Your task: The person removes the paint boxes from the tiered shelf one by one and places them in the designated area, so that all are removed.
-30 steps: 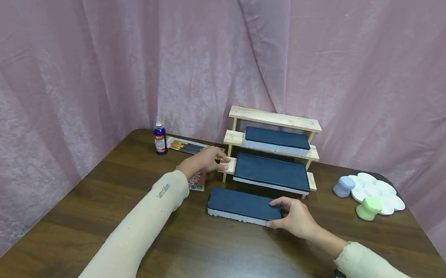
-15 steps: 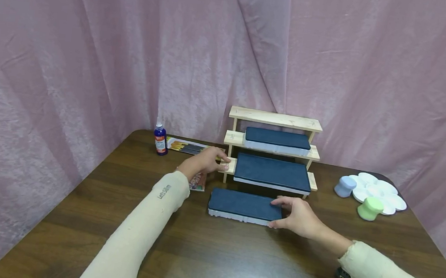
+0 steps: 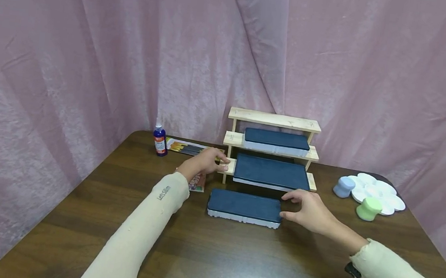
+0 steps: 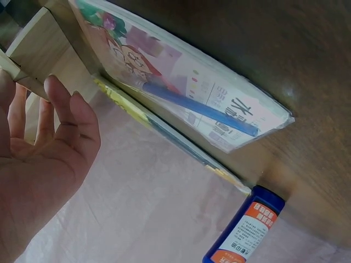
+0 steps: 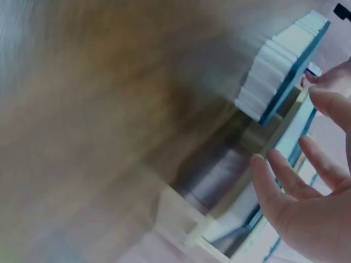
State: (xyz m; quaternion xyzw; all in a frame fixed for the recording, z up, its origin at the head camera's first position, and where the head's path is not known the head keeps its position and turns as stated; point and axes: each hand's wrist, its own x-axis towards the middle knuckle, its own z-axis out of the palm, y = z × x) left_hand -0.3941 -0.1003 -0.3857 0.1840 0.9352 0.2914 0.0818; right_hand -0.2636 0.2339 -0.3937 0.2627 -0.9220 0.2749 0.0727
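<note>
Since the earlier frame the right hand (image 3: 308, 211) had slid off the top of the blue tray (image 3: 244, 206) and ended up just past its right end, fingers spread loose and holding nothing, fingertips maybe brushing that end but I couldn't tell for sure. That tray sat flat on the table (image 3: 211, 263) right in front of the wooden rack (image 3: 272, 149), long axis running left to right, parallel to the shelves. So it lay directly left of the right hand, and that hand was clearly the nearer one. The left hand (image 3: 204, 161) hadn't budged: it rested against the left end of the rack's lowest shelf, fingers fairly straight, not gripping anything as far as the wrist view showed (image 4: 38, 159). It was up and behind the tray's left end, a bit apart from it. Two more blue trays already filled the lower and middle shelves, and the top board was bare. Off to the left were a paint bottle (image 3: 160, 139), a brush pack (image 3: 185, 146) and a booklet (image 3: 197, 182); a palette (image 3: 379, 193) sat far right.
</note>
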